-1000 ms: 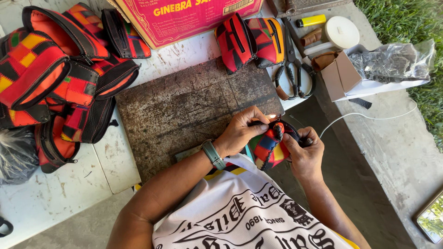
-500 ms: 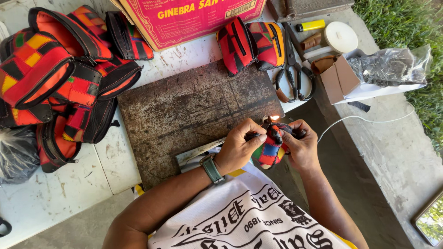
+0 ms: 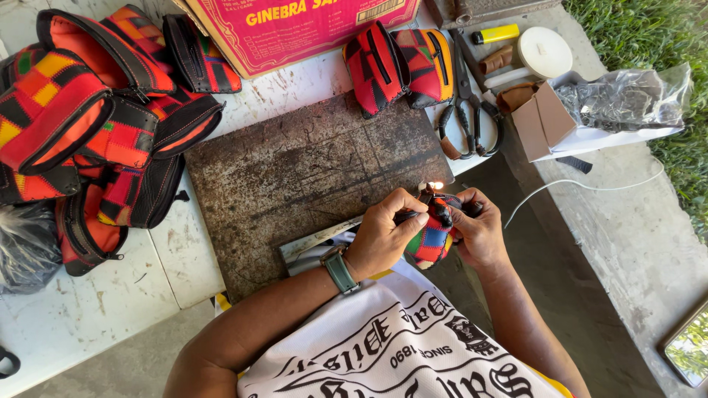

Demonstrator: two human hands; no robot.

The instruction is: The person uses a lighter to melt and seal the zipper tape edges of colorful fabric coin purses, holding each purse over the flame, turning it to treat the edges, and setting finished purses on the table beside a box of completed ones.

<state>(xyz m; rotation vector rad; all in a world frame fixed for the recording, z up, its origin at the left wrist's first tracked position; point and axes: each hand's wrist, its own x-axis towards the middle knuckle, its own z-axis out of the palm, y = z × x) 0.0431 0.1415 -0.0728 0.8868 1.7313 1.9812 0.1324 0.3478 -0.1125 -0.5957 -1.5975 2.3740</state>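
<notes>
Two hands are counted, the left hand [image 3: 383, 239] and the right hand [image 3: 479, 236], with one patchwork pouch [image 3: 430, 241] between them. Two finished pouches [image 3: 402, 66] are seen by one pair of scissors [image 3: 468, 110]. One yellow lighter [image 3: 495, 34], one tape roll [image 3: 544, 53], one pink carton [image 3: 295, 29] and one rusty plate [image 3: 310, 177] are counted.

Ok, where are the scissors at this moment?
In the head view, the scissors lie on the white table, upper right, between the two colourful pouches and the small cardboard box, beyond both hands.
</notes>
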